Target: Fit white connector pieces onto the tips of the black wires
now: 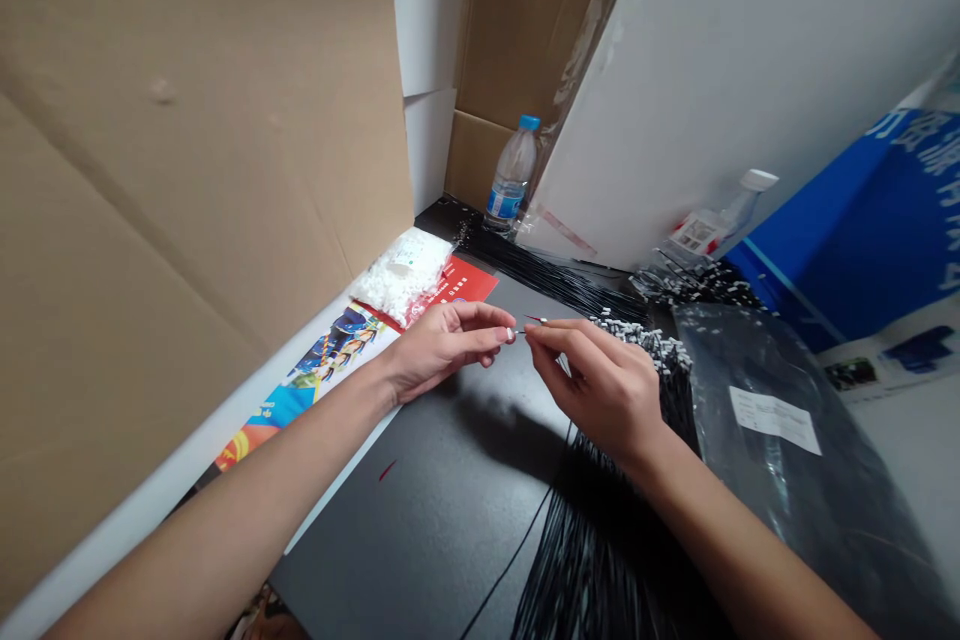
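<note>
pinching a small white piece (511, 334) between thumb and forefinger, the left hand (442, 348) faced the right hand (609, 382) above the dark tabletop (427, 510). the right thumb and forefinger were closed on a thin dark wire end (521, 332), its tip directed at the white piece; whether the two parts were joined could not be determined at this size. a short red strip (534, 318) showed just above the right fingertips, and whether it was gripped could not be determined. below the right hand and forearm lay a bundle of black wires (592, 560), with white end pieces (660, 350) clustered at its far end. one loose wire (506, 565) ran to the left of this bundle. a red sliver (387, 470) rested on the tabletop near the left forearm. beyond the left hand, a clear bag of white pieces (401, 275) lay partly over a printed sheet (330, 350). farther back, a second wire bundle (559, 270) extended in front of a blue-capped bottle (511, 175), which stood upright. to the right, a white-capped bottle (724, 217) leaned behind more white-tipped wires, and a labelled plastic bag (750, 480) lay flat beside the near bundle.
</note>
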Action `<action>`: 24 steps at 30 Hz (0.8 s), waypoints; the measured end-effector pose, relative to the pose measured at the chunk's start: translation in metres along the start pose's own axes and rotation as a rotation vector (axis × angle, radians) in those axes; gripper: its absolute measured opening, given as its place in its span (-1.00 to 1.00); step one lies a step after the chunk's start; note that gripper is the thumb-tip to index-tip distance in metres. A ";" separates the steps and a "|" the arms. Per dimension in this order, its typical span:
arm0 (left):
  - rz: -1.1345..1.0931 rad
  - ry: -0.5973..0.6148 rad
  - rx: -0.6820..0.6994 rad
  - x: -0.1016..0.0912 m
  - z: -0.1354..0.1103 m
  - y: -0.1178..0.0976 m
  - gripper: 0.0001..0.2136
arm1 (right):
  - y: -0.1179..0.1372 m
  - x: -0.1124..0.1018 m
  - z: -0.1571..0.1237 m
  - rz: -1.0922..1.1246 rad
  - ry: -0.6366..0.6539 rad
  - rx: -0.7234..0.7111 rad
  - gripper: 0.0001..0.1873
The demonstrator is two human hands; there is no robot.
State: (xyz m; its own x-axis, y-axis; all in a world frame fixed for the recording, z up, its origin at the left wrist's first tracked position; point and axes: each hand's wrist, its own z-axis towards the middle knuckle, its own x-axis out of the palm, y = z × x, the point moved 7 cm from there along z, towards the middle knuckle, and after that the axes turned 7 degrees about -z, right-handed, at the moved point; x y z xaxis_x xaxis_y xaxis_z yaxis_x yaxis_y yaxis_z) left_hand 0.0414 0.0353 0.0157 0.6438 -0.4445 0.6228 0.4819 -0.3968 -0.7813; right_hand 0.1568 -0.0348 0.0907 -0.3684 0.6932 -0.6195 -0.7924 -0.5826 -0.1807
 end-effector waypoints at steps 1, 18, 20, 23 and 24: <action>0.002 0.007 -0.003 0.001 -0.001 0.000 -0.82 | 0.001 -0.001 0.000 -0.023 -0.005 -0.020 -0.91; 0.008 0.048 0.000 0.002 0.000 0.004 -0.83 | 0.008 -0.009 0.000 -0.136 -0.004 -0.209 -0.85; 0.020 0.048 0.004 0.002 0.000 0.004 -0.83 | 0.007 -0.009 0.001 -0.119 -0.020 -0.174 -0.86; 0.035 0.049 0.001 0.002 -0.001 0.004 -0.83 | 0.007 -0.008 0.001 -0.109 -0.004 -0.173 -0.84; 0.040 0.048 0.001 0.002 -0.001 0.003 -0.83 | 0.008 -0.007 0.001 -0.107 0.004 -0.179 -0.84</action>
State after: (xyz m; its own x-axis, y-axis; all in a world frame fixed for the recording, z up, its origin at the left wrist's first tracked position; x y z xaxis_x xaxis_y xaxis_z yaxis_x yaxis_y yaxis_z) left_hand 0.0437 0.0321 0.0143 0.6333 -0.4977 0.5927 0.4569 -0.3777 -0.8054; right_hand 0.1530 -0.0440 0.0942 -0.2847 0.7537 -0.5923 -0.7277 -0.5722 -0.3783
